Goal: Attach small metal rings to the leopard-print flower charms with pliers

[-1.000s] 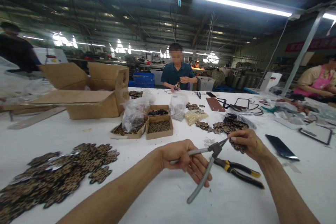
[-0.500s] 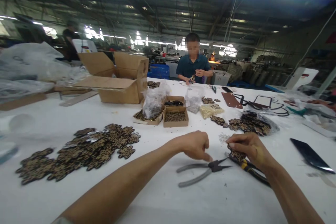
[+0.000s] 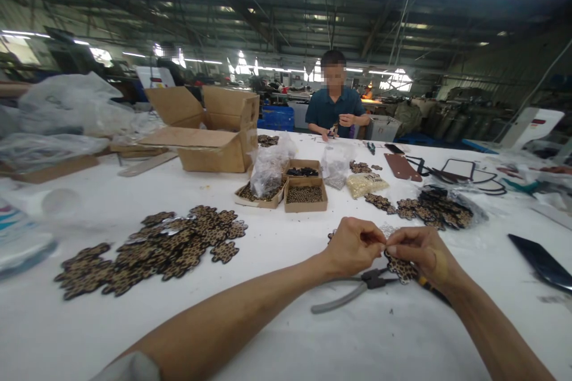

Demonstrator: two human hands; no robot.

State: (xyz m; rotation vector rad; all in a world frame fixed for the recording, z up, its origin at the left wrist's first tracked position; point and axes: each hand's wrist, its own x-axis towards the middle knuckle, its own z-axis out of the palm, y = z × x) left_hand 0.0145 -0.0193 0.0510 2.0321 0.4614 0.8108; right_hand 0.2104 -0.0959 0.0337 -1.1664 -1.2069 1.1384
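My right hand pinches a flower-shaped leopard-print patch that hangs below its fingertips. Beside it, my left hand has thumb and forefinger closed at the patch's upper edge, where the two hands' fingertips meet. Whatever tiny piece is between the left fingers is hidden. Under my hands lie grey-handled pliers, their tips toward the patch. A yellow-and-black handled tool is mostly covered by my right wrist. Just behind the fingertips is a small scatter of shiny bits.
A heap of leopard-print patches spreads at left, another pile at right. Small cardboard trays of studs and an open carton stand beyond. A dark flat panel lies far right. A co-worker works across the table.
My left hand has moved right from above the pliers to meet my right fingertips at the patch, its fingers now pinched. The view has turned slightly left.
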